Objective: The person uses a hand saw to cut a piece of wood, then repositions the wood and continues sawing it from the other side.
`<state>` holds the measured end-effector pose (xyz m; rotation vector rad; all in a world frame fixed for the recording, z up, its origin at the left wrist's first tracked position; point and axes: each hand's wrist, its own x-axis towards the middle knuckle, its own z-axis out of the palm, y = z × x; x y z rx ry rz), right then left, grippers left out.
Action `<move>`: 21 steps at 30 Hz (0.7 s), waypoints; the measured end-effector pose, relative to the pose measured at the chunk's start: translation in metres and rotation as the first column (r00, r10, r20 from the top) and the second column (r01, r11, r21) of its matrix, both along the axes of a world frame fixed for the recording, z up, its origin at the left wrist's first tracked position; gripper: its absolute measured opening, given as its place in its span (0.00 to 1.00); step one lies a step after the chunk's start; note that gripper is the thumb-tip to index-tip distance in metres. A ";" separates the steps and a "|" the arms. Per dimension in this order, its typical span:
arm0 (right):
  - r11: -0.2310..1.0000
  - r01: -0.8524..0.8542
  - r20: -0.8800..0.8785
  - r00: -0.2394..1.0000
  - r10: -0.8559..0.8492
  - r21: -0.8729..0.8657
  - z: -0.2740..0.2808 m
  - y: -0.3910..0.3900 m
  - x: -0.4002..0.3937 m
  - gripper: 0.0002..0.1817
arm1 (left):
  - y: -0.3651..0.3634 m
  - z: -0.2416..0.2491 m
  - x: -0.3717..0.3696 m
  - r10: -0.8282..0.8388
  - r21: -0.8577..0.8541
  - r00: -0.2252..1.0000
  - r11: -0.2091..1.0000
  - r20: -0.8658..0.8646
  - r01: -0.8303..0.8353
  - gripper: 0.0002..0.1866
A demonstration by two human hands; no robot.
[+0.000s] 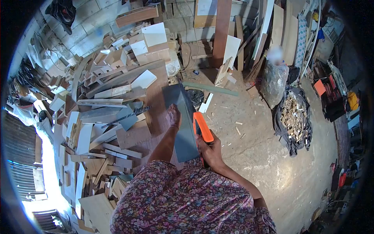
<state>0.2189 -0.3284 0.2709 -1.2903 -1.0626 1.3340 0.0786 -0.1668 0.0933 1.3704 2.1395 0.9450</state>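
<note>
A long dark grey board (183, 142) lies in front of me, its near end against my flowered clothing. On its upper face rests my left hand (173, 115), pressing down with the fingers stretched out and a bracelet at the wrist. My right hand (209, 150) is wrapped around the orange and black handle of a handsaw (203, 128) at the board's right edge. The saw's dark blade runs forward from the handle along that edge, seen nearly edge-on. Beneath the board, to the left, shows a brown wooden surface (156, 93).
Offcuts (111, 99) of wood and white board are heaped on the left. A black sack of wood scraps (294, 119) stands on the concrete floor (249, 156) at right, beside a clear plastic bag (274, 80). Tall planks (222, 33) lean against the back wall.
</note>
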 end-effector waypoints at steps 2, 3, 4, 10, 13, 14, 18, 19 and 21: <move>1.000 -0.011 0.038 0.999 0.012 -0.005 0.001 0.009 -0.002 0.13 | 0.001 -0.008 -0.001 -0.012 0.042 1.000 0.999 -0.019 0.012 0.18; 1.000 -0.024 0.078 0.997 0.025 -0.014 0.002 0.015 -0.003 0.14 | 0.001 -0.007 -0.002 -0.021 0.082 0.999 0.996 -0.035 0.024 0.18; 1.000 -0.029 0.076 0.997 0.029 -0.010 -0.002 0.023 -0.004 0.14 | 0.003 -0.007 -0.003 -0.016 0.086 0.999 0.996 -0.038 0.019 0.18; 0.995 -0.087 0.105 0.991 0.081 0.051 -0.028 0.063 -0.009 0.11 | -0.004 0.011 -0.001 -0.038 -0.005 0.999 0.999 0.000 0.038 0.16; 0.996 -0.086 0.135 0.987 0.081 0.033 -0.015 0.060 -0.015 0.11 | 0.007 -0.026 -0.006 -0.091 0.081 0.976 0.991 -0.199 0.109 0.19; 0.996 -0.084 0.135 0.988 0.078 0.034 -0.018 0.059 -0.015 0.11 | 0.008 -0.030 -0.006 -0.068 0.116 0.990 0.990 -0.125 0.083 0.20; 0.988 -0.080 0.294 0.955 0.037 0.133 -0.025 0.049 -0.017 0.16 | 0.019 -0.043 -0.006 0.019 0.109 0.939 0.992 0.345 -0.060 0.23; 0.979 -0.085 0.318 0.948 0.021 0.188 -0.024 0.048 -0.016 0.17 | 0.021 -0.041 -0.005 -0.004 0.126 0.941 0.991 0.340 -0.041 0.23; 0.991 -0.106 0.357 0.931 0.072 0.077 -0.021 0.046 -0.016 0.19 | 0.020 -0.037 -0.008 -0.025 0.159 0.969 0.987 0.245 -0.015 0.24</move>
